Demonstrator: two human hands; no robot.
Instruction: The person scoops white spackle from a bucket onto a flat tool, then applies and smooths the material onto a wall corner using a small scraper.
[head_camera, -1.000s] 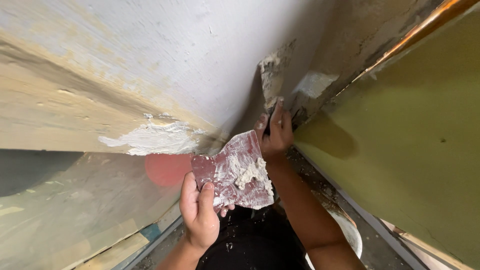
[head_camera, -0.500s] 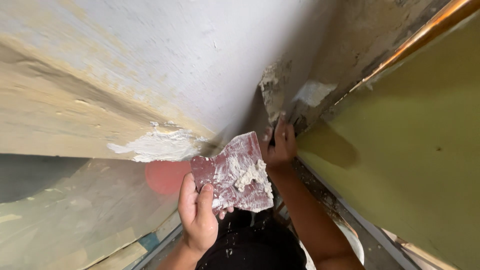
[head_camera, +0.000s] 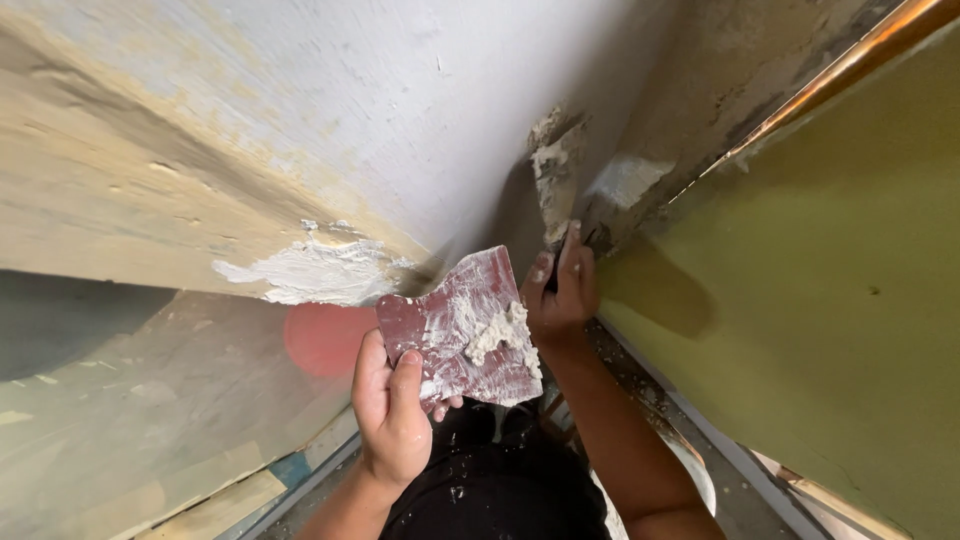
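**A:** What did I have in the lower middle of the frame?

**B:** Your left hand (head_camera: 392, 415) gripped a reddish flat plate (head_camera: 462, 330), thumb over its near face and fingers curled behind its lower edge. The plate sat tilted at the centre of the frame, smeared white, with a lump of pale filler (head_camera: 497, 332) on its right half.

**A:** And my right hand?

**B:** I saw the right hand (head_camera: 560, 295) just right of the plate, fingers pressed together and pointing up, closed round a dark handle. The putty knife (head_camera: 605, 205) ran up from it, its blade laid against the wall corner (head_camera: 548, 165) above the centre, where rough filler clung to a broken patch. How tight the grip was, I couldn't tell; the handle was mostly hidden.

**A:** What lay around them?

**B:** A white wall (head_camera: 400, 90) filled the upper left. Left of the plate there was a wet white patch of filler (head_camera: 310, 272) at the wall's lower edge, and below it a round red mark (head_camera: 325, 340). An olive-green panel (head_camera: 830, 300) took the right side, with a copper-coloured strip (head_camera: 850, 65) along its top edge at the upper right. Dark clothing (head_camera: 490, 490) showed at the bottom between the forearms.
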